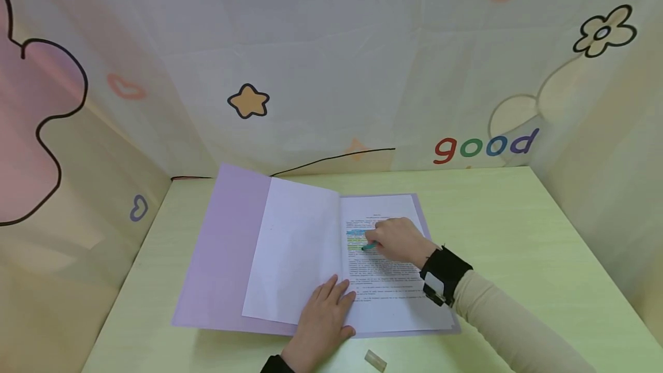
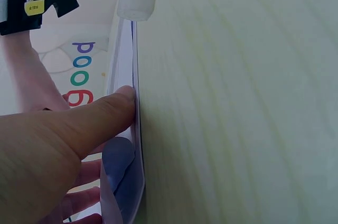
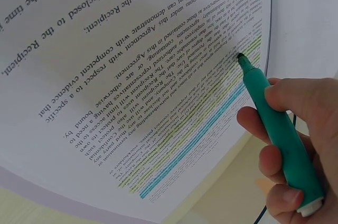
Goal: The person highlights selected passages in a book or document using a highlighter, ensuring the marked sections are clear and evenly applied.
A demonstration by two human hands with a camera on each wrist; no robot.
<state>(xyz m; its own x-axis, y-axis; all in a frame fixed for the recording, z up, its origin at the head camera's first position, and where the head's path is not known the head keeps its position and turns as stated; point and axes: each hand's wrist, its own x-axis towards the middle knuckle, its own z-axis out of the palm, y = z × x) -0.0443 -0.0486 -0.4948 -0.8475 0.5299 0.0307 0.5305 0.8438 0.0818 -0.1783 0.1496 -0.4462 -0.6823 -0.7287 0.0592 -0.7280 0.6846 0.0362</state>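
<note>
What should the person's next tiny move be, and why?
I'd probably draw the teal marker rightward along its line of text. The right hand holds it uncapped, tip near the line's left end, beside yellow highlights, with text running on to the right. The left hand rests on the open pages, which should help steady them.

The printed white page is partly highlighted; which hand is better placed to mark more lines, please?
Probably the right hand, gripping the green plastic marker, its tip at the page; the left hand holds no marker.
</note>
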